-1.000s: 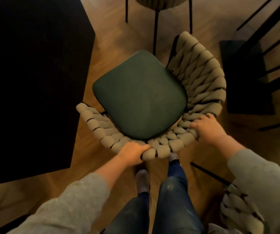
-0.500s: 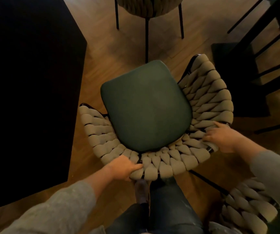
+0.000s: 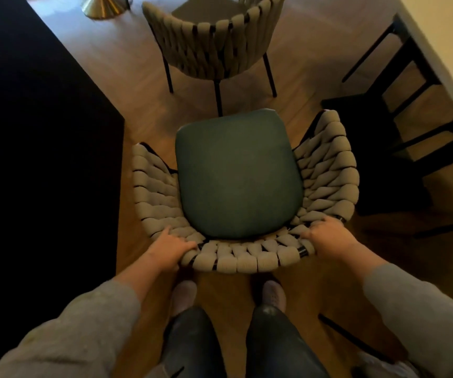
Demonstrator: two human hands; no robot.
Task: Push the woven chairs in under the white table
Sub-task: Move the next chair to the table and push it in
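A flat, very dark desk point(image 3: 42, 159) fills the left side, its surface too dark to show any texture and its far parts cut off by the frame. Just beside its corner, the left hand point(image 3: 169, 251) is closed over the thick rim of the woven chair point(image 3: 329, 170), thumb on the inner face; the fingers go under the rim and are hidden. The chair stands on the wooden floor point(image 3: 296, 88) directly in front of the person, between the dark desk and a black slatted chair point(image 3: 389, 137). Its curved back and arms are plump beige cords wound over a thin black frame, and a smooth rounded dark-green cushion point(image 3: 237, 175) covers the seat. Beyond it a 2nd woven chair point(image 3: 214, 39) on slim black legs shows its back. A brass cone-shaped base point(image 3: 102, 6) is cropped at the top edge. The right hand point(image 3: 327, 236) clamps the rim at the other back corner, fingers spread over the cords. At far right a pale desk edge point(image 3: 443, 58) runs diagonally, mostly out of frame.
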